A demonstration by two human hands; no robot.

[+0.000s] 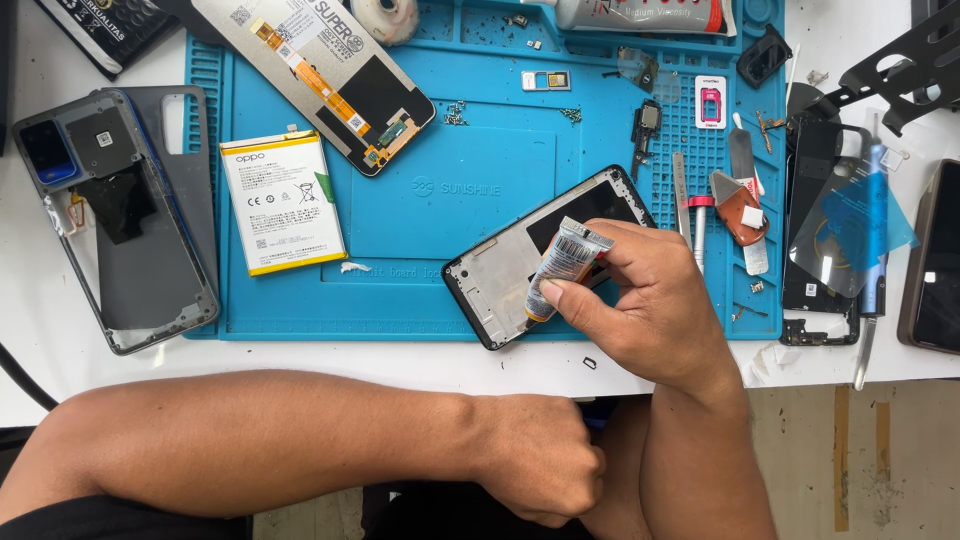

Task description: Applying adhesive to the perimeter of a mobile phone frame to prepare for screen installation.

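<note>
My right hand (650, 305) grips a small silver glue tube (562, 265), its nozzle end pointing down onto the lower edge of a black phone frame (510, 270) that lies tilted on the blue work mat (450, 210). My left hand (545, 465) is closed in a fist below the table's front edge, with the forearm lying across the bottom of the view; nothing shows in it.
On the mat lie a white and yellow battery (283, 203), a display panel with flex cable (320, 75), a spudger and small tools (740, 205), loose screws (455, 113). A grey back cover (115, 215) sits left; more phone parts (835, 235) sit right.
</note>
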